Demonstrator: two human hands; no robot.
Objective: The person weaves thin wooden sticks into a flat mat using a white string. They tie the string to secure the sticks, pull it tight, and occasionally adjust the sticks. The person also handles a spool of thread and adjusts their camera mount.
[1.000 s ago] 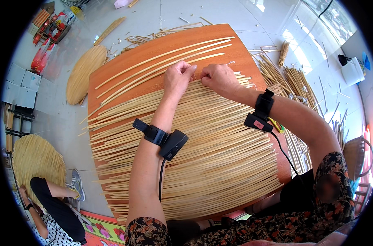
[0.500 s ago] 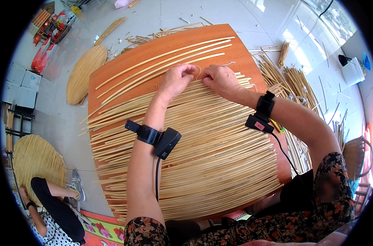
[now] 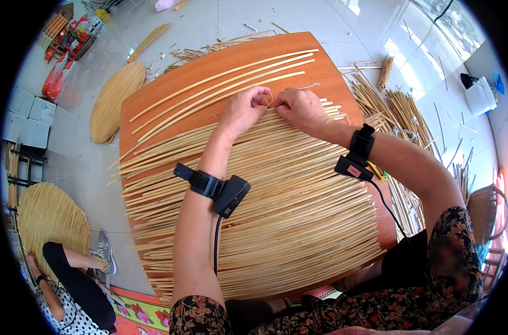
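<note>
A mat of pale plant stalks, laid side by side, covers most of the brown board. My left hand is at the mat's far edge, its thumb and fingers pinched on a thin thread. This thread curves over to my right hand, whose closed fingers press at the outermost stalks and pinch its other end. A thin metal wire tool with a looped tip shows just beyond my right knuckles; whether I hold it is hidden. My fingertips are nearly touching.
Several loose stalks lie on the board beyond my hands. Stalk bundles rest on the floor at right. At left are an oval stalk panel and another person holding a round mat.
My left hand has shifted slightly right, closer to my right hand, and the loop of thread between them has become smaller. My right hand has hardly moved.
</note>
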